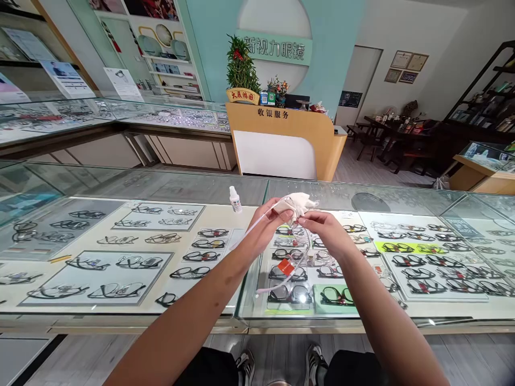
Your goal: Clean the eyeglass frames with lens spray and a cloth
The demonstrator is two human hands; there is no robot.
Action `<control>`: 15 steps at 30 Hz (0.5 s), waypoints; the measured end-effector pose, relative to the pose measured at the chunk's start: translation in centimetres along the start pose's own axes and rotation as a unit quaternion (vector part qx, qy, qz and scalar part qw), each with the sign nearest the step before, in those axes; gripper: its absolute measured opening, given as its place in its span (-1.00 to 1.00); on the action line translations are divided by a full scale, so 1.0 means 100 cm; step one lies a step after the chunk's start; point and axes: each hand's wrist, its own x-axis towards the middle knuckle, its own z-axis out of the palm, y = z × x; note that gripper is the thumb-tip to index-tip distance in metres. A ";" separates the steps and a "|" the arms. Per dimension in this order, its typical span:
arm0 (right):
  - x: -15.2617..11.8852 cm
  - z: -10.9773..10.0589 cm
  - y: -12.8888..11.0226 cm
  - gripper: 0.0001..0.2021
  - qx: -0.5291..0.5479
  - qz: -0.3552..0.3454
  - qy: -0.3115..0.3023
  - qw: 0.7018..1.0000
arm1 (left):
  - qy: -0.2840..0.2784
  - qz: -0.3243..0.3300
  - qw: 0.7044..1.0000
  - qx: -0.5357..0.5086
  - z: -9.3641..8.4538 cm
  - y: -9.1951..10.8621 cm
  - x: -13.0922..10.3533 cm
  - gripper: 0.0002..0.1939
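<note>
Above the glass counter, my left hand (269,221) is closed round a white cloth (298,203) and one side of a pair of clear-framed glasses (306,247). The cloth is bunched over a lens, between thumb and fingers. My right hand (324,228) pinches the glasses near their middle, at the cloth's lower edge. One pale temple arm extends down and left beside my left wrist; the other curves down over the display. A small white spray bottle (235,200) stands upright on the counter, left of my hands.
Under the glass top (257,187) lie rows of spectacles on trays (156,217). Beyond the counter stands a wooden reception desk (333,147) with a plant (241,67). Another glass display case (161,110) runs along the back left.
</note>
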 end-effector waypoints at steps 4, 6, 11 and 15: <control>0.005 -0.002 0.011 -0.64 0.029 0.030 -0.001 0.999 | -0.026 -0.033 0.999 -0.019 0.006 0.010 -0.004 -0.53; 0.006 -0.002 0.014 -0.67 0.034 0.030 -0.018 0.999 | -0.014 -0.034 0.999 -0.003 0.009 0.015 -0.006 -0.53; 0.005 0.000 0.008 -0.68 0.030 0.026 -0.037 0.999 | 0.021 -0.012 0.999 0.048 0.014 0.019 -0.008 -0.56; 0.004 0.005 0.004 -0.65 0.032 0.031 -0.039 0.998 | 0.024 0.018 0.997 0.073 0.006 0.008 -0.004 -0.53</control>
